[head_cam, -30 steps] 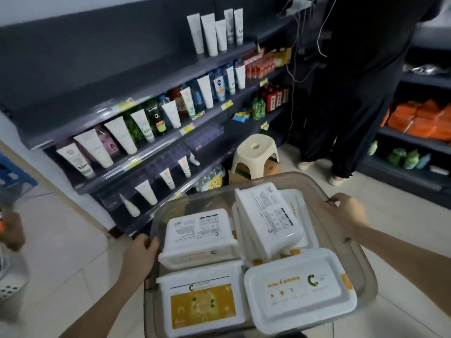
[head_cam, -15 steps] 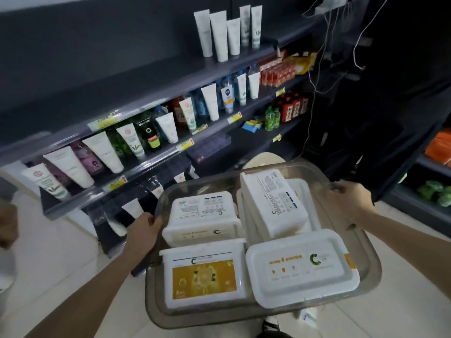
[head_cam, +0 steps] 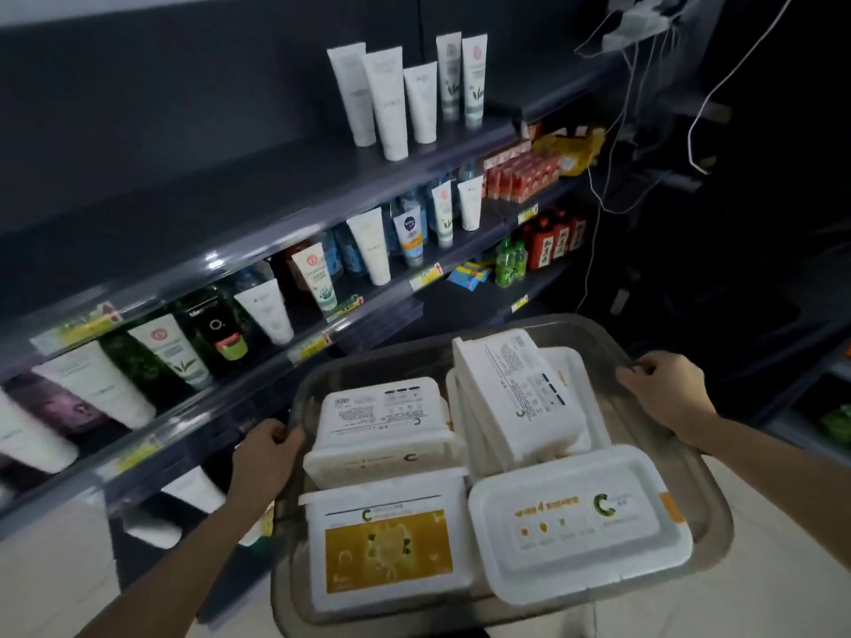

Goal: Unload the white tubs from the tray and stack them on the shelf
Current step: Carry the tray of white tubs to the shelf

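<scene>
- Evidently a carrying grip: the left hand (head_cam: 267,458) curls over the left rim of the tray (head_cam: 707,495), and the right hand (head_cam: 667,393) grips its far right corner. One hand on each side keeps the load level.
- All the white tubs are inside the tray, and none is on the shelf (head_cam: 221,195) yet.
- The yellow-label tub (head_cam: 387,541) sits at the tray's near left and the flat-lidded tub (head_cam: 575,522) at its near right. Both lie flat and touch side by side.
- The printed tub (head_cam: 382,421) is at the tray's far left, tucked just behind the yellow-label one.
- The tilted tub (head_cam: 515,389) is at the tray's far right. It leans because it rests on another tub beneath it (only that one's rim shows), so it is probably the likeliest to slide.
- The shelf runs beyond the tray's far left edge. Its top board is bare to the left of the standing tubes (head_cam: 391,103), which makes that a likely stacking spot.
- Both hands are busy with the tray, so I judge it must be rested or one hand freed before any tub comes out.
</scene>
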Tool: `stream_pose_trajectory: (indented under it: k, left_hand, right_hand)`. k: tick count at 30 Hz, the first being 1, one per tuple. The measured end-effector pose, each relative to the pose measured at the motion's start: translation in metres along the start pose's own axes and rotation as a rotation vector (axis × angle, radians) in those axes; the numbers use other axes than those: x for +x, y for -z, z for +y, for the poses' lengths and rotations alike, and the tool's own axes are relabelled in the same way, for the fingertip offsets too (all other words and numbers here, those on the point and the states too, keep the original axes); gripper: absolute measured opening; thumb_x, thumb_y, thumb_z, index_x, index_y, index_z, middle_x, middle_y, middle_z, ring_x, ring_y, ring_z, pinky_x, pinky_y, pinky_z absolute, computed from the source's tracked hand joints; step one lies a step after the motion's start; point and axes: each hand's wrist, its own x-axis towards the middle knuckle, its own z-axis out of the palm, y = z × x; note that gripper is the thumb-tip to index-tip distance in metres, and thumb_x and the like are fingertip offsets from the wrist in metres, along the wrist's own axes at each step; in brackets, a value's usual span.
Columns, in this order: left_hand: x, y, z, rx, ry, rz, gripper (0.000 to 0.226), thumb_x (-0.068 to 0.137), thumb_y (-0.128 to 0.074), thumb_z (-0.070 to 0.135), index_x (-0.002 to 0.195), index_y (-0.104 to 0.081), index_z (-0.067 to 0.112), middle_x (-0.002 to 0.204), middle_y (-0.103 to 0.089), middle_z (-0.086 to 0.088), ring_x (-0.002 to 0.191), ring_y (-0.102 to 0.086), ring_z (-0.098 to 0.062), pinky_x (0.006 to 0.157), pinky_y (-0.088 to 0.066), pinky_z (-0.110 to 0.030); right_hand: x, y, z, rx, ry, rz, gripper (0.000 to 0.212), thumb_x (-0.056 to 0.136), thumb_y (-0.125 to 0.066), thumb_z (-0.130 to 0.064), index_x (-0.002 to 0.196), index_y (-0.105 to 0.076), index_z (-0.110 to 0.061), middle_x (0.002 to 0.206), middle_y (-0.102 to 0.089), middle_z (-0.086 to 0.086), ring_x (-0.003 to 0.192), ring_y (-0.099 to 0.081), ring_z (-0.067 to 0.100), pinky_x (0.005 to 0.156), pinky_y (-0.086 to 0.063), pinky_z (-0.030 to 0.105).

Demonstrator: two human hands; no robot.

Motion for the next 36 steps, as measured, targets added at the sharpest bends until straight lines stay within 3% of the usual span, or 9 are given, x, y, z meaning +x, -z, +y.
stream_pose_trajectory:
  k: [6,13,15,20,24,29,36]
  left_hand:
    - [0.08,-0.034,0.036,0.014,-0.022,-0.081,0.031,0.094,-0.054,0.03,0.087,-0.058,0.0,0.081,-0.059,-0.01,0.072,-0.052,-0.022,0.056,-0.034,-0.032]
    - [0.143,-0.062,0.074,0.0,-0.048,-0.127,0.032,0.095,-0.053,0.027,0.07,-0.047,0.009,0.064,-0.05,-0.003,0.058,-0.044,-0.012,0.049,-0.029,-0.026]
    - [0.156,-0.068,0.081,-0.006,-0.039,-0.121,0.03,0.095,-0.053,0.027,0.074,-0.051,0.005,0.066,-0.052,-0.005,0.059,-0.046,-0.014,0.049,-0.03,-0.026]
    - [0.169,-0.084,0.085,-0.029,0.007,-0.078,0.031,0.095,-0.053,0.029,0.086,-0.058,0.0,0.081,-0.063,-0.013,0.069,-0.055,-0.022,0.055,-0.038,-0.029]
    - [0.165,-0.098,0.082,-0.018,0.131,-0.05,0.033,0.094,-0.052,0.035,0.098,-0.062,0.004,0.093,-0.068,-0.013,0.082,-0.063,-0.03,0.073,-0.051,-0.039]
    - [0.156,-0.117,0.095,-0.024,0.258,0.051,0.034,0.093,-0.054,0.034,0.102,-0.063,0.002,0.099,-0.068,-0.014,0.091,-0.062,-0.033,0.076,-0.043,-0.036]
    - [0.157,-0.141,0.112,-0.001,0.347,0.108,0.029,0.094,-0.053,0.032,0.096,-0.057,0.004,0.089,-0.061,-0.011,0.083,-0.055,-0.029,0.069,-0.034,-0.033]
  right_hand:
    - [0.064,-0.012,-0.015,-0.022,-0.037,0.04,0.027,0.087,-0.065,-0.023,0.068,-0.057,-0.006,0.063,-0.059,0.012,0.057,-0.055,0.025,0.049,-0.041,0.028]
    - [0.119,-0.025,-0.021,-0.025,-0.07,0.094,0.017,0.087,-0.065,-0.025,0.085,-0.062,-0.008,0.073,-0.062,0.008,0.065,-0.057,0.021,0.056,-0.045,0.029]
    - [0.139,-0.028,-0.026,-0.033,-0.055,0.095,0.017,0.087,-0.065,-0.025,0.085,-0.063,-0.008,0.073,-0.062,0.008,0.065,-0.058,0.022,0.057,-0.046,0.03]
    - [0.199,-0.038,-0.038,-0.046,-0.015,0.019,0.017,0.087,-0.065,-0.028,0.086,-0.062,-0.011,0.078,-0.064,0.01,0.073,-0.06,0.026,0.067,-0.052,0.036]
    - [0.251,-0.053,-0.045,-0.06,0.038,-0.068,0.021,0.087,-0.063,-0.03,0.085,-0.064,-0.01,0.073,-0.062,0.007,0.069,-0.059,0.024,0.063,-0.048,0.032]
    - [0.3,-0.073,-0.055,-0.082,0.102,-0.148,0.026,0.088,-0.063,-0.03,0.088,-0.065,-0.004,0.078,-0.066,0.013,0.067,-0.055,0.021,0.065,-0.046,0.031]
    - [0.354,-0.095,-0.059,-0.058,0.215,-0.209,0.025,0.087,-0.062,-0.026,0.08,-0.064,-0.002,0.072,-0.064,0.014,0.074,-0.06,0.03,0.07,-0.047,0.035]
